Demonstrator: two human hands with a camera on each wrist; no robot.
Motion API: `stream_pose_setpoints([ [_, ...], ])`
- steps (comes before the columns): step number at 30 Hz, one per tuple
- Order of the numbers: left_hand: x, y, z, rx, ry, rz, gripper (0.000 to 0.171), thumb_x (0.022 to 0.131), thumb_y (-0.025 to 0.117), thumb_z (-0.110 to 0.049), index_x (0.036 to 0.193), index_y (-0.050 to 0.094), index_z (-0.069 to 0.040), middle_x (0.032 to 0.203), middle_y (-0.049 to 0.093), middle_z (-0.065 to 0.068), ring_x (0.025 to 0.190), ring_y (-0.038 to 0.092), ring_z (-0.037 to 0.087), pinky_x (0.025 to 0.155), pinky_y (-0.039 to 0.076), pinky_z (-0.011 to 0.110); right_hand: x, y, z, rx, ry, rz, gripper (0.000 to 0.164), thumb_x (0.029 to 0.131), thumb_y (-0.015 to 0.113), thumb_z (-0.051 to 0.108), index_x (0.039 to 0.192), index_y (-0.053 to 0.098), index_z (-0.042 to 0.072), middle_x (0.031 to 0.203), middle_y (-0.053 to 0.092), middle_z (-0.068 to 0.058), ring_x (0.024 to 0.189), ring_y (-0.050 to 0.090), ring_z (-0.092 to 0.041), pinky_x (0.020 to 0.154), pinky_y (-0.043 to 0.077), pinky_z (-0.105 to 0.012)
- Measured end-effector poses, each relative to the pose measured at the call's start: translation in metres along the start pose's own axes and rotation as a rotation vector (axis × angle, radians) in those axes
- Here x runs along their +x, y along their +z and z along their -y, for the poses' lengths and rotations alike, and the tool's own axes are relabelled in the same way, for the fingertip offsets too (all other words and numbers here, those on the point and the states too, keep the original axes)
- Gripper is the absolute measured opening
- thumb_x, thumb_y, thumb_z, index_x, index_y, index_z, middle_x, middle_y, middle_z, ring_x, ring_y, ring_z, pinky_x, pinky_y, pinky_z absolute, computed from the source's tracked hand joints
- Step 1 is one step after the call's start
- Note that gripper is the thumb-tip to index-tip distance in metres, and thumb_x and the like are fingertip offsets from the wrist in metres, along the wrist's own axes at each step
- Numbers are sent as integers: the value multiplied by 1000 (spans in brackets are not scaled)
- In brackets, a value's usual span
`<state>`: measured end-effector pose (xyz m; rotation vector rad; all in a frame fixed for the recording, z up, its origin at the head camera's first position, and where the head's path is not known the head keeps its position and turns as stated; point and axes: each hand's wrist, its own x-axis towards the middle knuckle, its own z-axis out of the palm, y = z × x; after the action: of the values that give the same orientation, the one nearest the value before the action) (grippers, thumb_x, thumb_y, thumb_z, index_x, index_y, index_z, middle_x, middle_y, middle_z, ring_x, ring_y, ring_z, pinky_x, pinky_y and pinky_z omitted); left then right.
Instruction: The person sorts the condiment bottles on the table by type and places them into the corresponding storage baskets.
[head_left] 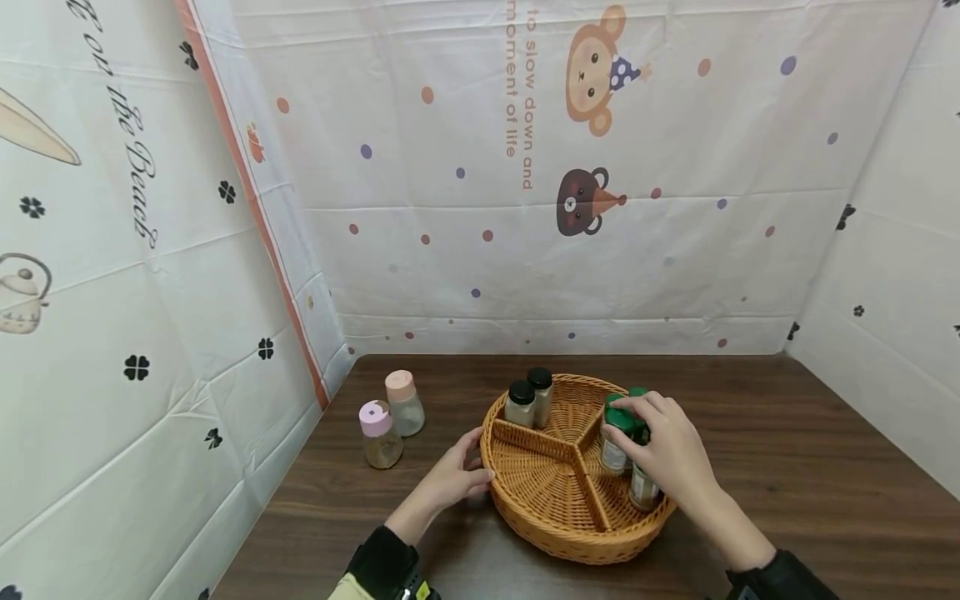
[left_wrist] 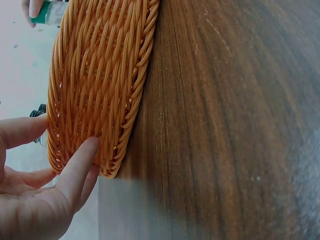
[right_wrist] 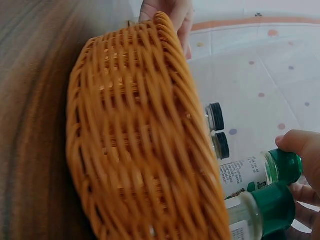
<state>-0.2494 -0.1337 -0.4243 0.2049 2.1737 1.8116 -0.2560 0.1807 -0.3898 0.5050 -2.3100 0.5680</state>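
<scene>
A round wicker basket (head_left: 551,546) with three compartments stands on the table. My left hand (head_left: 456,475) rests against its left side, fingers touching the outer wall and rim. Over the right compartment, my right hand (head_left: 671,442) pinches the green cap of a spice jar (head_left: 613,457) between thumb and fingers. Beside it in that compartment stands another green-capped spice jar (head_left: 643,490); in the right wrist view the held jar (right_wrist: 245,172) shows a printed label. More green cap shows behind the fingers, partly hidden. Two black-lidded jars (head_left: 520,406) stand in the back left compartment.
To the left of the basket, on the dark wooden table (head_left: 795,450), stand a purple-lidded glass jar (head_left: 382,446) and a pink-lidded one (head_left: 407,412). Printed white cloth (head_left: 675,275) hangs behind the table and on both sides.
</scene>
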Motion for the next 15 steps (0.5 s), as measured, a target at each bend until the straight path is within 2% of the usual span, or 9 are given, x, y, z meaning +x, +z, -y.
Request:
stream_pose_setpoints([
  [5,1,0,0,-7,7,5,75,94,59,4,158,20,-4,163,13,29,144,29,51,98,55,49,-7,3,-2,-32,6,-7,34,74,88,28,100,72,13,92,65,-1,83,56,-18,62,49,-35],
  [13,2,-1,3,-23,12,19,75,94,58,5,158,19,-4,164,11,29,145,28,51,99,55,48,-13,8,-5,-133,-99,-82,43,63,92,30,94,68,11,87,65,-3,82,55,-25,66,44,-40],
  [15,3,-1,4,-27,17,20,75,94,58,5,158,19,-4,164,11,29,145,28,52,99,55,48,-14,10,-6,-154,-114,-102,46,75,82,50,92,68,10,86,65,-5,81,54,-27,65,43,-41],
])
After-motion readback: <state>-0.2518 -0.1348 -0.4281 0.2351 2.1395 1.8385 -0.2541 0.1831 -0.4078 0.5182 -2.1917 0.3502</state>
